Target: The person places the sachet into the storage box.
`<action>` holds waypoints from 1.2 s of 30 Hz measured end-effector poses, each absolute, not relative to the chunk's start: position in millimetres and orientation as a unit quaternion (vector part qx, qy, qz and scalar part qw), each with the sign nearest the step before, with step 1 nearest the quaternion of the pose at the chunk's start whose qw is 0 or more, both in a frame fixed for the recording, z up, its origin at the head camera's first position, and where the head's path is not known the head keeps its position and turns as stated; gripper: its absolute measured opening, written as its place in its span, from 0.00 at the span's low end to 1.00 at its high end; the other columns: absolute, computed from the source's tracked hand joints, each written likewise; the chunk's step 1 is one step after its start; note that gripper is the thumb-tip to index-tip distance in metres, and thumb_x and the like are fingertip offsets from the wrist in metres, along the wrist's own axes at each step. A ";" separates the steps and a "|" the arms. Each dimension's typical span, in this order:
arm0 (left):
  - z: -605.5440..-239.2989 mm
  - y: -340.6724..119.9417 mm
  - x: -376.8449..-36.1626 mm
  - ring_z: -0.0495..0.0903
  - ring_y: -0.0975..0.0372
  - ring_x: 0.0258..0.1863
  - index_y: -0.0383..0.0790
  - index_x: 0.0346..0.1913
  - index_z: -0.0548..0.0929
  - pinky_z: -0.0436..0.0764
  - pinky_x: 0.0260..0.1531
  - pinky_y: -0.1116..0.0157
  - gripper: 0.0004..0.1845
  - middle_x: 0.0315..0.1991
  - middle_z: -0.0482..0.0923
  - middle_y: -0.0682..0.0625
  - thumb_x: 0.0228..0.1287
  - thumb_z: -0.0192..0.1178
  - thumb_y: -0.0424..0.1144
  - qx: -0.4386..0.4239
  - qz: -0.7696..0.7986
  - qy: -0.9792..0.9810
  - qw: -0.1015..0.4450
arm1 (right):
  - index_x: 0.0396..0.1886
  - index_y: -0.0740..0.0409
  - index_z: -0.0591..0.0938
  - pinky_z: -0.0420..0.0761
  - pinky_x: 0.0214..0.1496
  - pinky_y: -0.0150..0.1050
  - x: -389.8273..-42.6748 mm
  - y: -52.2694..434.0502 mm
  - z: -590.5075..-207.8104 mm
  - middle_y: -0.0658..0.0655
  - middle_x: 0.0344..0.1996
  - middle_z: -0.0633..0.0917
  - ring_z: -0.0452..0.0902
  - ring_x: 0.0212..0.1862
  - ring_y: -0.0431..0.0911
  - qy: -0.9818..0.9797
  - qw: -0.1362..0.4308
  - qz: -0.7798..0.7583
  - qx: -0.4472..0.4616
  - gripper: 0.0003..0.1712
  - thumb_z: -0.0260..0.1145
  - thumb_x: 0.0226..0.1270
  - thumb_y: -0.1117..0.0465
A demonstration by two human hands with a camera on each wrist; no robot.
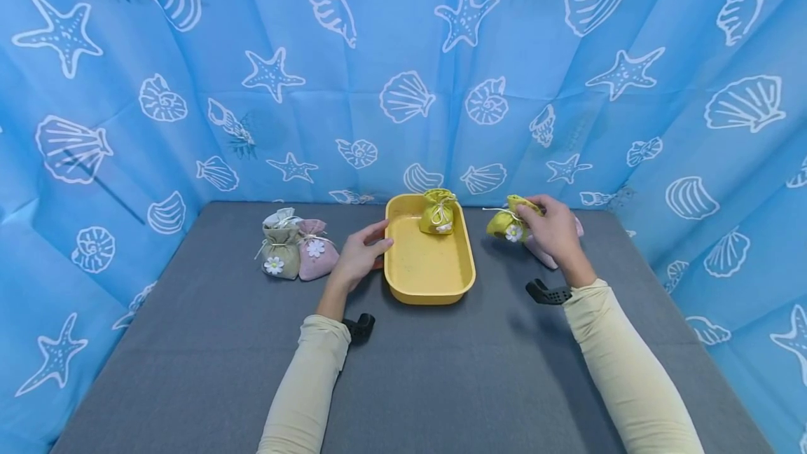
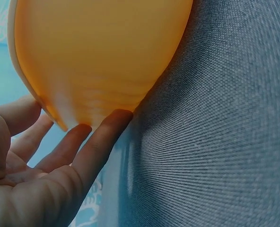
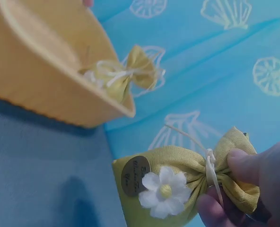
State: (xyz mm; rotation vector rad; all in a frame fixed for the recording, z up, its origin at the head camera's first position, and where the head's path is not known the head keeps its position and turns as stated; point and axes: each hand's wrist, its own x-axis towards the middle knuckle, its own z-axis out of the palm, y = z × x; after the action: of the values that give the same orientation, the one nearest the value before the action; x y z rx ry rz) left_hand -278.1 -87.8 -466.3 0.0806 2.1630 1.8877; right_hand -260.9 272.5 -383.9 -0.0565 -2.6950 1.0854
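- Our right hand point(image 1: 555, 230) pinches a yellow-green sachet point(image 1: 507, 225) by its tied neck, held above the grey table point(image 1: 441, 370) just right of the yellow tray point(image 1: 429, 286).
- Our left hand point(image 1: 359, 254) is open, its straight fingers point(image 2: 102, 137) touching the tray's left wall.
- We see a second green sachet point(image 1: 438, 212) inside the tray's far end.
- We see a beige sachet point(image 1: 280, 251) and a pink sachet point(image 1: 315, 251) standing together left of the tray.
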 end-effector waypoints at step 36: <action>-467.3 -88.8 -279.2 0.74 0.52 0.70 0.55 0.76 0.69 0.86 0.55 0.55 0.29 0.76 0.67 0.49 0.75 0.60 0.45 0.028 0.644 0.753 0.131 | 0.54 0.59 0.83 0.77 0.35 0.36 -269.2 174.8 -350.6 0.61 0.43 0.86 0.78 0.37 0.47 -0.899 0.051 0.412 0.140 0.15 0.62 0.78 0.54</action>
State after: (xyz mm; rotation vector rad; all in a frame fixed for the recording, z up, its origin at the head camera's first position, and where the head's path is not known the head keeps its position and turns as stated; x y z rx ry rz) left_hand -279.2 -88.8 -467.3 0.0821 2.1864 1.8704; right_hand -269.2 174.8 -350.6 0.4260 -2.7367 1.2540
